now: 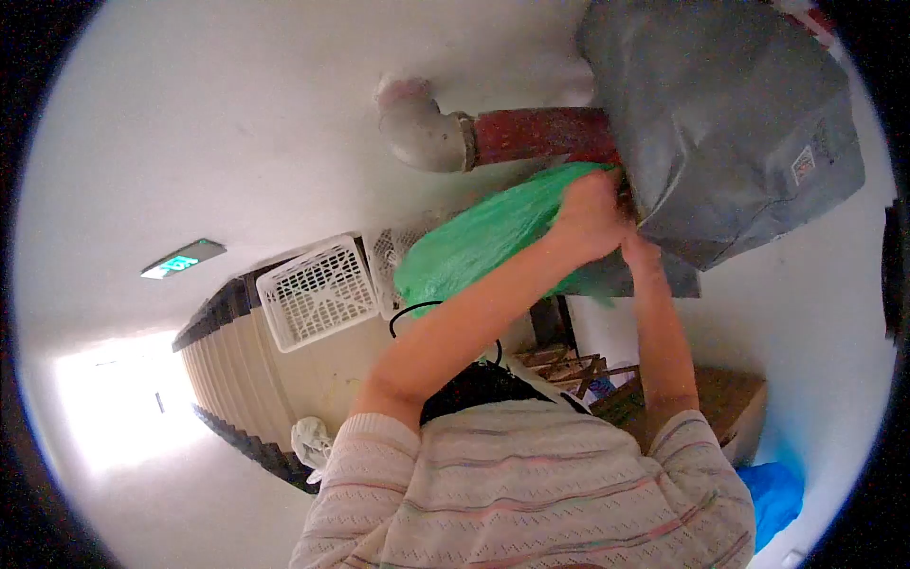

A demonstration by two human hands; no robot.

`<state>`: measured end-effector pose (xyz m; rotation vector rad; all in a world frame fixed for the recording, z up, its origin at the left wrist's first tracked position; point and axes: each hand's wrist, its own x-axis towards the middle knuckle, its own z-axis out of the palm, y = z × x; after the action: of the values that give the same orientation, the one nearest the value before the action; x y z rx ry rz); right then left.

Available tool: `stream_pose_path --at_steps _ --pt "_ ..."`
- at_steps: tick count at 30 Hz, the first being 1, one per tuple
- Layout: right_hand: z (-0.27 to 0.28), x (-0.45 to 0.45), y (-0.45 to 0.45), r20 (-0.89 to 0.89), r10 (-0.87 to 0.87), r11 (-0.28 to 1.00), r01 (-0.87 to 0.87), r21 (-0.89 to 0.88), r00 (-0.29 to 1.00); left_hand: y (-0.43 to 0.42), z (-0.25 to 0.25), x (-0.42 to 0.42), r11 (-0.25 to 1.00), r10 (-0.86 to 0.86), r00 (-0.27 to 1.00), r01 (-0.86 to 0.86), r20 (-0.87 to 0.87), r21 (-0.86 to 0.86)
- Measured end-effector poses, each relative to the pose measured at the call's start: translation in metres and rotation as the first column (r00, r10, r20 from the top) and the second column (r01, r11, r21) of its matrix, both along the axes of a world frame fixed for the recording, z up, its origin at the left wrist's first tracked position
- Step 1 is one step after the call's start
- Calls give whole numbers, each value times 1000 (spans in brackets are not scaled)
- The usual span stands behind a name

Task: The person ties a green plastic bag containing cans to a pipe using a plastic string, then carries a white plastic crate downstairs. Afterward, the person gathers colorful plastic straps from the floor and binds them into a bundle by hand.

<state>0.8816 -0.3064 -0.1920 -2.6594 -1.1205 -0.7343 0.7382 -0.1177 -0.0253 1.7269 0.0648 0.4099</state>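
Observation:
A green plastic bag (pixel 483 237) hangs bunched in the middle of the head view. My left hand (pixel 590 213) is closed on its gathered upper end, fingers curled and slightly blurred. Just to the right, my right hand (pixel 641 245) meets the left one at the lower edge of a large grey bag-like sheet (pixel 730 142). The right fingers are mostly hidden, so their grip does not show. A small dark gap lies between the hands and the grey sheet.
Behind the bag runs a red pipe (pixel 536 135) with a grey elbow (pixel 422 128). White plastic crates (pixel 322 292) stand to the left, below a green lit sign (pixel 183 259). A cardboard box (pixel 739 403) and a blue plastic bag (pixel 773 501) sit at lower right.

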Motion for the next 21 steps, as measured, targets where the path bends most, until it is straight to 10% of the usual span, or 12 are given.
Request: stream_pose_path --at_steps 7,8,10,17,21 --pt "60 8 0 -169 -415 763 241 -600 894 -7 -4 0 997 48 999 -49 18 58" --pt "67 3 6 -585 -212 977 151 -152 783 -8 -12 -1 998 36 999 -36 3 53" --pt "80 -8 19 -713 602 626 342 701 359 -5 -19 -5 999 7 1000 -6 -21 40" --pt "67 -41 38 -770 620 488 696 527 148 -19 -68 14 987 70 994 -81 86 137" --pt "64 -37 26 -801 328 881 144 451 501 -29 -64 12 967 65 998 -63 0 247"
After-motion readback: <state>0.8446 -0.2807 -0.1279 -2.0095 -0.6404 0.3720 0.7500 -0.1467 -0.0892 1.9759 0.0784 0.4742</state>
